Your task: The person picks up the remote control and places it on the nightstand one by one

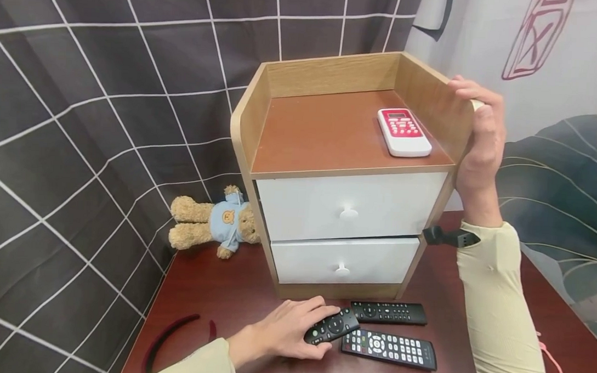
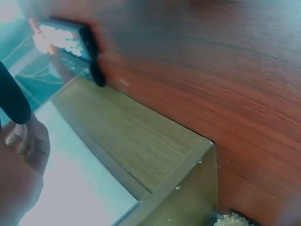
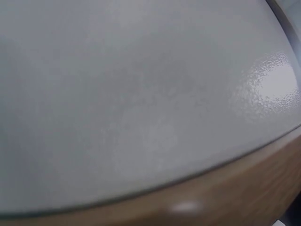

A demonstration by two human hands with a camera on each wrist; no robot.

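Observation:
My left hand (image 1: pixel 291 326) grips a black remote control (image 1: pixel 334 326) low over the table, in front of a small two-drawer cabinet (image 1: pixel 315 132). In the left wrist view, the dark end of that remote juts past the curled fingers (image 2: pixel 30 146). Two more black remotes lie flat by it: a slim one (image 1: pixel 389 312) close to the cabinet base and a wider one (image 1: pixel 391 349) nearer me. Up at the cabinet's right side panel, my right hand (image 1: pixel 483 132) holds the top edge, fingers over it. A white remote with a red face (image 1: pixel 405 132) rests on the brown top.
A teddy bear in a blue top (image 1: pixel 226 219) lies left of the cabinet. Near the table's (image 1: pixel 236 283) front left is a dark headband-like curved thing (image 1: pixel 162 343); a pink strap (image 1: pixel 553 360) lies at right. A dark grid-patterned curtain (image 1: pixel 133 120) hangs behind and left.

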